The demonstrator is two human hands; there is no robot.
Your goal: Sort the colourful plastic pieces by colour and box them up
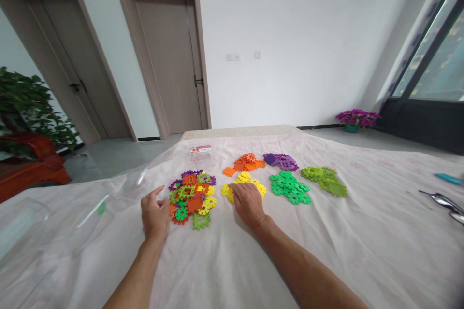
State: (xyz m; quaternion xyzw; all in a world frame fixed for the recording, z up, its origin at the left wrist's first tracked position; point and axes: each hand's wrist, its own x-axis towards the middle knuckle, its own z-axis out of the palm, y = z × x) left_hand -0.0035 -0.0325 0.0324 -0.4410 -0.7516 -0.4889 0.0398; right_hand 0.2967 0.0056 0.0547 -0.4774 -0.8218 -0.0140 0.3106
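Observation:
A mixed heap of coloured plastic interlocking pieces lies on the white cloth. My left hand rests just left of it, fingers loosely curled and apart, holding nothing. My right hand lies palm down on the near edge of a yellow pile; its fingertips touch the yellow pieces and whether they pinch one is hidden. Sorted piles lie beyond: orange, purple, dark green, light green.
A clear plastic bag and a clear container lie at the left. A small clear box with a red label sits at the back. Metal tongs and a teal item lie at the right edge.

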